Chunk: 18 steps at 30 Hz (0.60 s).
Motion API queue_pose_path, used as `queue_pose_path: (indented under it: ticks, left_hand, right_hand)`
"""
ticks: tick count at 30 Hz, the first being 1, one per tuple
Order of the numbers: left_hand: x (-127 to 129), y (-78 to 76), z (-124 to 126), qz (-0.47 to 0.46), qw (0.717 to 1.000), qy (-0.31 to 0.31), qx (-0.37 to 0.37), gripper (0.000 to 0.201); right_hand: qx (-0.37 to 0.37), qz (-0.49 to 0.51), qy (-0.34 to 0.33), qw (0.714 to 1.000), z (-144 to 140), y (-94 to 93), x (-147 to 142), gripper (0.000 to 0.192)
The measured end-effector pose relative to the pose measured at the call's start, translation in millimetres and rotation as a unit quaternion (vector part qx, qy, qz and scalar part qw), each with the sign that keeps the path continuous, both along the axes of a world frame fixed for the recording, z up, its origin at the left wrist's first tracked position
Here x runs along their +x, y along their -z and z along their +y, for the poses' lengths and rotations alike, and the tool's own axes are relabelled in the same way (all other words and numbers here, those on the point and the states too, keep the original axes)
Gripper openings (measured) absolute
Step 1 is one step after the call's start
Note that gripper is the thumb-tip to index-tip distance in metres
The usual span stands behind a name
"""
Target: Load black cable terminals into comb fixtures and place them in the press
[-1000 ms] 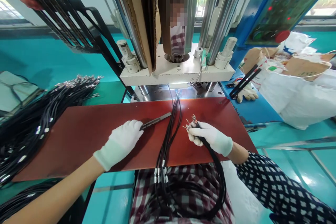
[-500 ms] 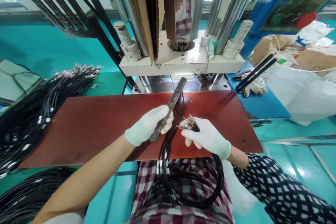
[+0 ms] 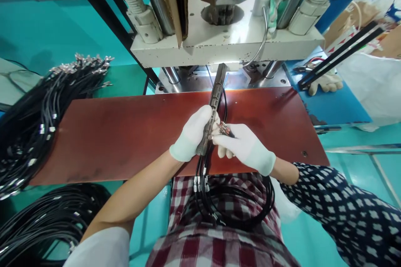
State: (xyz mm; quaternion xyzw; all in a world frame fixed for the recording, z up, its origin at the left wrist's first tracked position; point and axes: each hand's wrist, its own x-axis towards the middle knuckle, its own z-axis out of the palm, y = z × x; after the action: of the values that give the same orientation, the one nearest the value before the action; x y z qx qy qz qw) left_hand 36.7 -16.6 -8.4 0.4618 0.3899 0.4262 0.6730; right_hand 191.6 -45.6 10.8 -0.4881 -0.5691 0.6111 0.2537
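My gloved left hand (image 3: 196,131) is closed around a long, dark metal bar (image 3: 216,91) with notches along its face. The bar is tilted, its far end up toward the press. In my gloved right hand (image 3: 246,146) is a bundle of black cables (image 3: 230,132), gripped near their bare, copper-coloured ends. Those ends are close against the side of the bar; whether any sits in a notch I cannot tell. The cables' lengths (image 3: 269,200) loop down over my lap, with silvery sleeves (image 3: 200,183) on them.
A reddish-brown board (image 3: 125,133) lies before me. Behind it stands a press with a white plate (image 3: 225,46) and steel columns. Black cable bundles (image 3: 53,108) lie at the left, more coiled cables (image 3: 56,221) below. On a blue surface (image 3: 344,108) at right rests a glove (image 3: 326,83).
My right hand has brought the cable ends leftward to the bar. The bar now stands steeper in my left hand. The head view has tilted downward.
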Motion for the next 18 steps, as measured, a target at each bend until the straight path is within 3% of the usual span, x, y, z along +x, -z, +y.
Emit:
queue_pose_path:
  ticks: [5, 10, 18]
  left_hand:
    - [1, -3.3, -4, 0.053, 0.997, -0.021, 0.060, 0.039]
    - [2, -2.3, -7, 0.131, 0.983, -0.045, 0.118, 0.035]
    - [-1, 7.5, -5, 0.242, 0.948, -0.035, 0.206, 0.032]
  right_hand:
    - [-0.055, 0.019, 0.016, 0.998, 1, -2.1, -8, 0.022]
    - [-0.037, 0.004, 0.020, 0.999, -3, -4.7, -13, 0.016]
    - [-0.064, 0.025, 0.018, 0.997, -5, 10.7, -10, 0.012]
